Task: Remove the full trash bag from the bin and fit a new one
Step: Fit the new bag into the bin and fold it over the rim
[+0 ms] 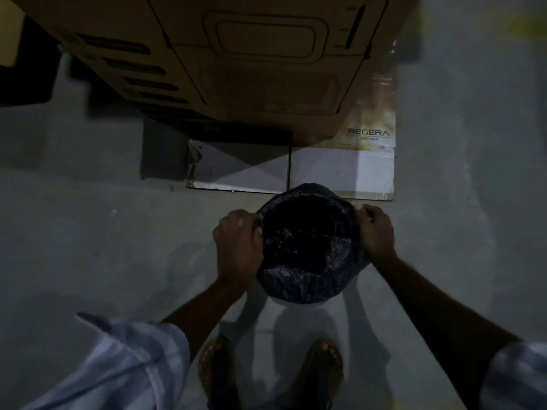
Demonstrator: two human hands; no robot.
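**Thin bag, dim light, a rim that could let go**

The big brown cardboard box (251, 60) and the flat white card sheet (340, 173) under it crowd the far side of the grey concrete floor (88, 247); left, right and toward my feet lie open. The small round white bin (291, 304) stands just in front of my sandals, touching the sheet's near edge. The crinkled black plastic trash bag (307, 279) is folded over its rim. My left hand (236, 247) and right hand (376, 232) are closed on the bag's edge at opposite sides. I judge an uneven pull could tear the film or tip the light bin; whether the bag is full, I cannot tell.
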